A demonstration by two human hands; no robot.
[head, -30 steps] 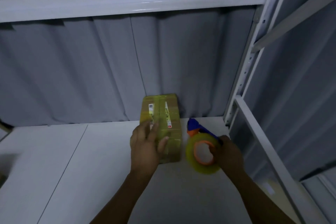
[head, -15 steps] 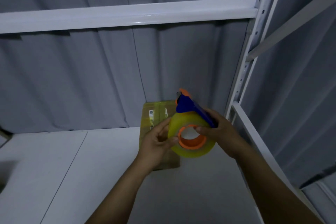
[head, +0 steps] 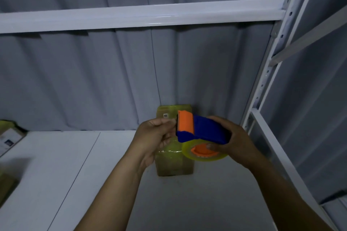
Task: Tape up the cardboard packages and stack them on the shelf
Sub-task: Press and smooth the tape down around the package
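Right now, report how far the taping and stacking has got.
Done: the package on the shelf board already carries yellowish tape. In hand: the right hand grips the tape dispenser above it, the left hand reaches its orange end; whether it pinches tape is unclear. Left: more boxes at the far left edge, not stacked with it.

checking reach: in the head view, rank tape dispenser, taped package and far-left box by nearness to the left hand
1. tape dispenser, touching the left hand, on its right.
2. package, just below the hand.
3. box, far left edge.
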